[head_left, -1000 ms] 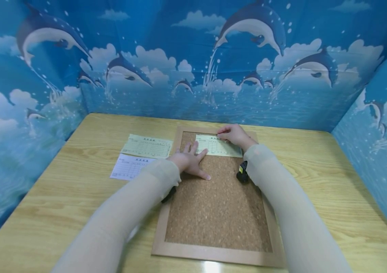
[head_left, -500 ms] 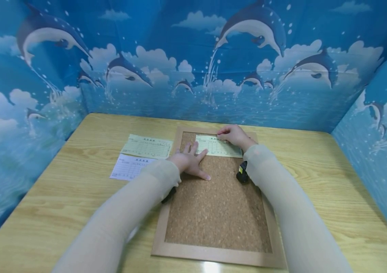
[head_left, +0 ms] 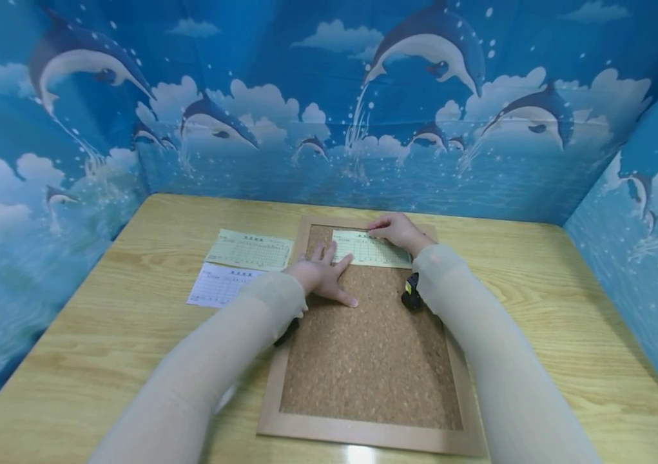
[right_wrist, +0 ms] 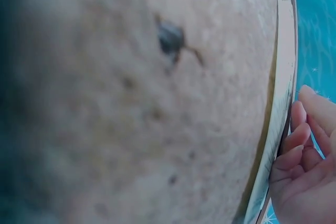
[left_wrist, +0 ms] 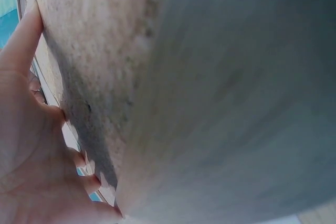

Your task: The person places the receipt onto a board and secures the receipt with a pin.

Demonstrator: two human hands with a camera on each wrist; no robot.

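2 pale sleeves (head_left: 189,374), yours, reach forward over a wood-framed corkboard (head_left: 369,361) lying lengthwise on a wood-grain table (head_left: 91,335). A black device (head_left: 412,295) shows beside your right cuff. Your left hand (head_left: 323,277) is spread on the cork, thumb and fingers apart, some fingertips at the left end of a pale green printed slip (head_left: 372,254). That slip lies crosswise near the board's far end. Left of the board, a white slip (head_left: 221,285) rests on the table, partly hidden by your sleeve; directly beyond it is another green slip (head_left: 250,250). Your right hand (head_left: 396,231) is at the printed slip's far edge, fingers bent and fingertips drawn together; whether they pinch something small cannot be told. Behind the table hangs a blue backdrop (head_left: 329,171) with leaping dolphins.
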